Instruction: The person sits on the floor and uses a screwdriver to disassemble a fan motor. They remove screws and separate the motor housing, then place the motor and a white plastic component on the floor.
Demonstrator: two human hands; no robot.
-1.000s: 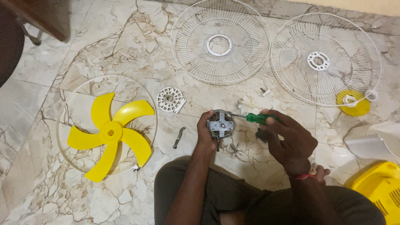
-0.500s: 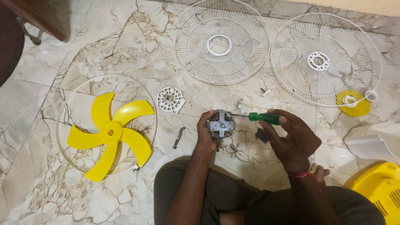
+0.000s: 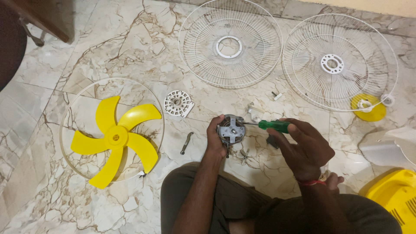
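A veined marble floor (image 3: 130, 47) carries two white wire grilles (image 3: 230, 42) along its far edge. At its near edge the left hand (image 3: 215, 139) grips a round motor (image 3: 231, 128); the right hand (image 3: 303, 149) clasps a green-handled screwdriver (image 3: 272, 125) touching it. A yellow fan blade (image 3: 116, 138) lies left.

I count two white wire fan guards (image 3: 230, 43) (image 3: 339, 62), one yellow five-bladed fan blade (image 3: 116, 138); one fan motor (image 3: 231, 128), one green-handled screwdriver (image 3: 274, 126); two hands (image 3: 215, 138) (image 3: 303, 149)

light: even, warm, indoor | shadows: soft | glare: faint floor sheen | focus: sharp, corners perhaps slightly stretched
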